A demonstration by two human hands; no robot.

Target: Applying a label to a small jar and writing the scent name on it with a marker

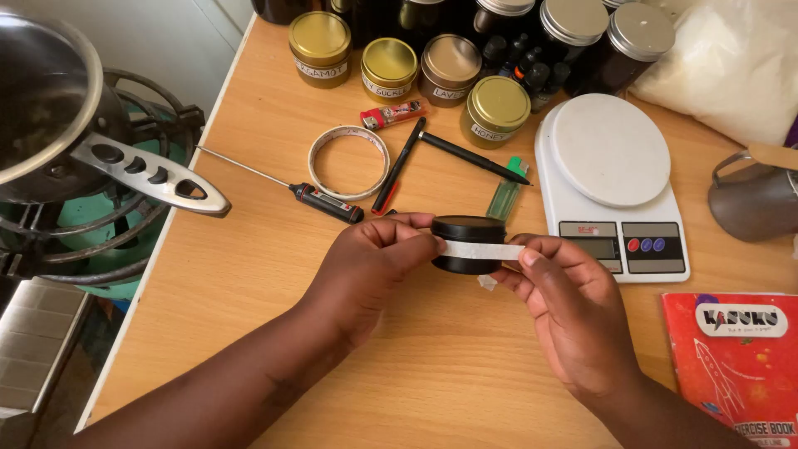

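Tin: black round tin (467,231) sits between both hands, just above the wooden table (249,274), lid up, side wall facing the camera.
Tape strip: white tape strip (480,249) lies flat across the tin's side wall, running from the left fingertips to the right thumb.
Left hand: left hand (366,270) is closed on the tin's left side, thumb and forefinger pinching the strip's left end against the wall.
Right hand: right hand (573,312) has its thumb pressed on the strip's right end, with fingers curled under and behind the tin; a small loose end of tape shows just below the thumb.
Beyond the grip: green lighter (505,193) lies just past the tin; two black pens (432,158) and a tape roll (348,162) lie farther out, and a probe thermometer (316,199) is near the left knuckles.
Right of the grip: white kitchen scale (611,183) stands just beside the right hand; a red exercise book (736,366) lies near the right wrist.
Far edge: gold-lidded jars (391,71) with labels stand in a row well beyond the tin, a red lighter (392,114) in front of them.
Left of the grip: steel pot (50,108) sits on a stove burner, well apart from the hands.
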